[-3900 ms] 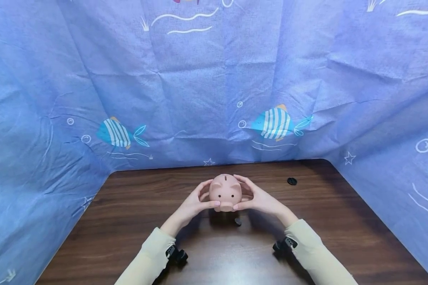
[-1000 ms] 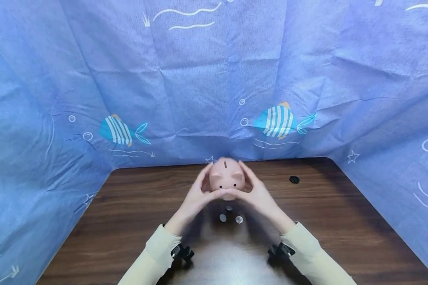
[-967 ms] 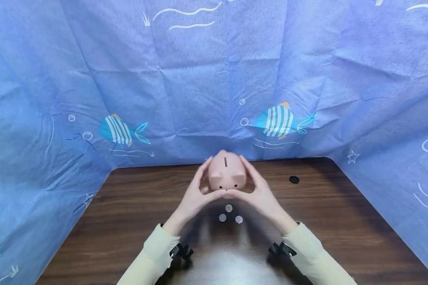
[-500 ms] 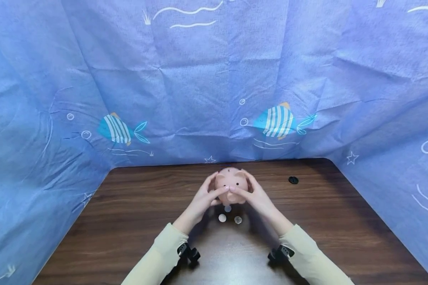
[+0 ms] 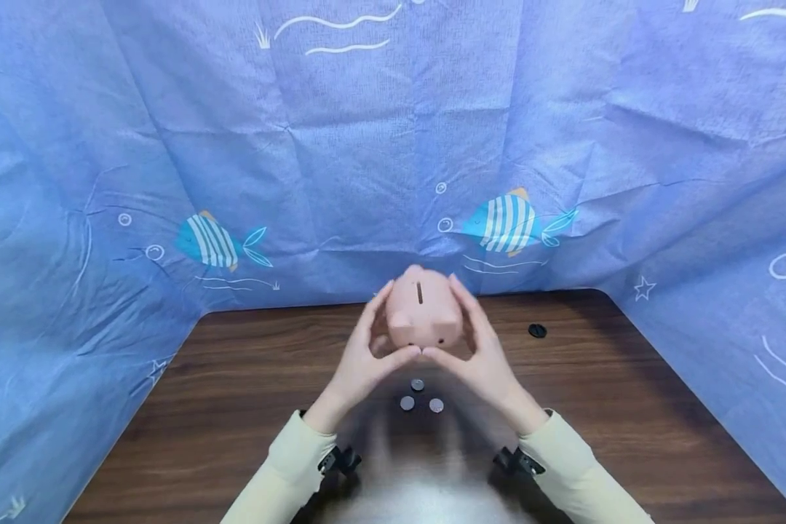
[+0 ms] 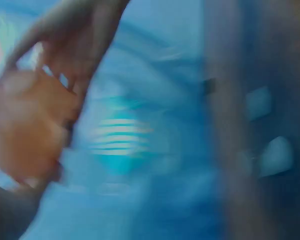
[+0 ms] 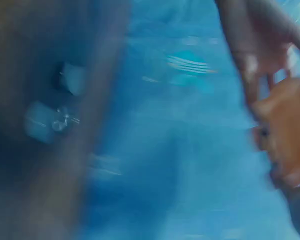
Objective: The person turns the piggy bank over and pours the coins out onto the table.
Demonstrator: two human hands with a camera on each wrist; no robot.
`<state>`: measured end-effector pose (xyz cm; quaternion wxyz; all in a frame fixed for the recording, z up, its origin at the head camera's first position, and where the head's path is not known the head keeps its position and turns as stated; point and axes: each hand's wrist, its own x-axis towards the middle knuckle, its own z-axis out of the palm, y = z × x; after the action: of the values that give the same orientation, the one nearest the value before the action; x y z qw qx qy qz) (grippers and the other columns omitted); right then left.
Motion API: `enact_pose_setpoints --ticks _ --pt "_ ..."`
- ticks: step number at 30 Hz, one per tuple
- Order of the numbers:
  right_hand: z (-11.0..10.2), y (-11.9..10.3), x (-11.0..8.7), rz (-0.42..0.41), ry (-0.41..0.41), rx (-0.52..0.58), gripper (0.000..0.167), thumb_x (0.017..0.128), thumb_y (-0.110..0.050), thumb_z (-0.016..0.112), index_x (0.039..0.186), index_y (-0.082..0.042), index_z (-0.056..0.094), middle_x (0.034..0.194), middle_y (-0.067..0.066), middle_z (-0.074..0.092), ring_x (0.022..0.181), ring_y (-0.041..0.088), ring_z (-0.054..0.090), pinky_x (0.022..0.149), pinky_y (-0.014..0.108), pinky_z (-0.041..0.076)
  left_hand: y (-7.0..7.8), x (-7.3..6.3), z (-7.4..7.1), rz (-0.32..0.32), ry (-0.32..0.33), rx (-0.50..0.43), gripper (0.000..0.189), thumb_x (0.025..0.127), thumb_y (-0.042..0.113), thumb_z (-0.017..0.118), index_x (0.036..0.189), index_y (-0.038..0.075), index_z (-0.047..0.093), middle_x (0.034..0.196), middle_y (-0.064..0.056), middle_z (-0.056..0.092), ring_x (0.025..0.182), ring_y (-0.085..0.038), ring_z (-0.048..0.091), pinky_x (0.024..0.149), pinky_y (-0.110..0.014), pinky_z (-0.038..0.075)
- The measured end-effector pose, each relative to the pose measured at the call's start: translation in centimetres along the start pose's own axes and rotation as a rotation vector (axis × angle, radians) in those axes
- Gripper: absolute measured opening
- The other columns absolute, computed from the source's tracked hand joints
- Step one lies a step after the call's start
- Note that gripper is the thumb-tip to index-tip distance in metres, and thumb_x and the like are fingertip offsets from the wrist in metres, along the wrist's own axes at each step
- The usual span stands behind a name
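Note:
A pink piggy bank [image 5: 423, 309] is held in the air above the back part of the table, its slotted top tipped toward the head camera. My left hand [image 5: 362, 362] grips its left side and my right hand [image 5: 487, 364] its right side, thumbs meeting at the snout, which they mostly cover. Under it, three silvery coins lie on the wood: a far coin [image 5: 417, 385], a left coin [image 5: 407, 403] and a right coin [image 5: 436, 405]. Both wrist views are blurred, though the piggy bank [image 6: 27, 127] shows between the hands there. Its underside is hidden in the head view.
A round black plug-like disc [image 5: 537, 331] lies at the back right of the brown wooden table [image 5: 236, 407]. Blue fish-print cloth [image 5: 354, 182] hangs behind the table and along both sides. Each wrist carries a small black camera.
Since half a second ago, both hands have raised the piggy bank and tipped its slotted top into view. Three coins now lie beneath it; only one showed 3.9 seconds ago.

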<state>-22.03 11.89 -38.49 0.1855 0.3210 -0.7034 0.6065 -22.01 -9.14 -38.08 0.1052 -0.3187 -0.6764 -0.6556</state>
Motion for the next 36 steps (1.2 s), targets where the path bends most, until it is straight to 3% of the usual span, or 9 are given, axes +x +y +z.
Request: enact_pose_setpoints --ticks 3,5,7,14,17,21,26,33,36 --pt "-0.3 -1.8 0.7 -0.446 0.004 -0.043 0.097 0.083 -0.031 0.085 0.155 -0.002 0.027 0.164 0.018 0.020 0.147 0.036 0.029 0.116 0.040 0.034 3.0 0.3 -0.7 0.390 -0.091 0.129 0.095 0.084 0.021 0.085 0.158 0.010 0.027 0.161 -0.020 0.024 0.142 -0.039 0.035 0.107 -0.043 0.045" --pt "-0.1 -1.4 0.6 -0.520 0.007 -0.051 0.098 0.083 -0.035 0.084 0.153 0.002 0.026 0.163 0.022 0.019 0.146 0.038 0.029 0.116 0.039 0.035 3.2 0.3 -1.0 0.451 -0.110 0.153 0.094 0.084 0.028 0.084 0.157 0.008 0.028 0.163 -0.020 0.020 0.145 -0.039 0.031 0.108 -0.044 0.044" --pt "0.3 -0.4 0.0 -0.335 0.010 -0.027 0.098 0.083 -0.031 0.085 0.156 -0.005 0.026 0.162 0.018 0.023 0.143 0.036 0.035 0.113 0.036 0.039 2.1 0.0 -1.0 0.309 -0.092 0.139 0.092 0.086 0.027 0.083 0.158 0.010 0.029 0.160 -0.018 0.027 0.140 -0.036 0.038 0.104 -0.043 0.048" --pt "2.0 4.6 -1.5 0.594 0.043 0.098 0.075 0.092 -0.026 0.074 0.156 -0.019 0.035 0.146 0.013 0.047 0.118 0.026 0.056 0.087 0.031 0.051 -5.1 -0.9 0.0 -0.539 0.078 -0.151 0.076 0.094 0.026 0.072 0.157 0.011 0.031 0.148 -0.017 0.042 0.120 -0.026 0.056 0.087 -0.039 0.057" --pt "2.2 5.8 -1.5 0.730 0.010 0.136 0.074 0.093 -0.028 0.071 0.155 -0.013 0.035 0.145 0.016 0.048 0.105 0.024 0.060 0.073 0.030 0.049 -6.7 -1.2 0.3 -0.671 0.091 -0.232 0.075 0.096 0.027 0.068 0.156 0.007 0.028 0.149 -0.022 0.036 0.118 -0.031 0.056 0.082 -0.044 0.059" --pt "2.0 5.6 -1.0 0.760 0.004 0.162 0.075 0.093 -0.027 0.070 0.156 -0.012 0.033 0.146 0.017 0.047 0.105 0.024 0.059 0.071 0.030 0.047 -6.5 -0.7 0.4 -0.673 0.089 -0.223 0.076 0.097 0.029 0.066 0.156 0.004 0.026 0.150 -0.023 0.034 0.121 -0.033 0.054 0.083 -0.046 0.058" --pt "1.2 2.0 0.6 0.493 0.013 0.086 0.081 0.093 -0.024 0.074 0.159 -0.017 0.027 0.153 0.015 0.040 0.127 0.029 0.051 0.094 0.033 0.051 -2.2 0.5 0.1 -0.426 0.093 -0.113 0.078 0.094 0.022 0.071 0.158 0.014 0.028 0.150 -0.014 0.042 0.121 -0.028 0.056 0.091 -0.039 0.056" --pt "0.4 -4.3 1.9 -0.688 0.084 -0.122 0.092 0.083 -0.039 0.084 0.148 0.002 0.033 0.160 0.024 0.025 0.145 0.039 0.031 0.115 0.045 0.036 5.8 0.7 -1.3 0.609 -0.075 0.244 0.089 0.087 0.032 0.081 0.156 0.007 0.030 0.161 -0.023 0.025 0.145 -0.040 0.031 0.113 -0.047 0.039" --pt "0.7 -3.4 1.9 -0.742 0.103 -0.156 0.091 0.083 -0.041 0.083 0.145 0.003 0.033 0.159 0.025 0.026 0.145 0.040 0.031 0.115 0.045 0.036 5.5 0.5 -1.7 0.657 -0.064 0.311 0.088 0.087 0.037 0.080 0.155 0.008 0.032 0.160 -0.023 0.026 0.146 -0.039 0.030 0.113 -0.045 0.038"
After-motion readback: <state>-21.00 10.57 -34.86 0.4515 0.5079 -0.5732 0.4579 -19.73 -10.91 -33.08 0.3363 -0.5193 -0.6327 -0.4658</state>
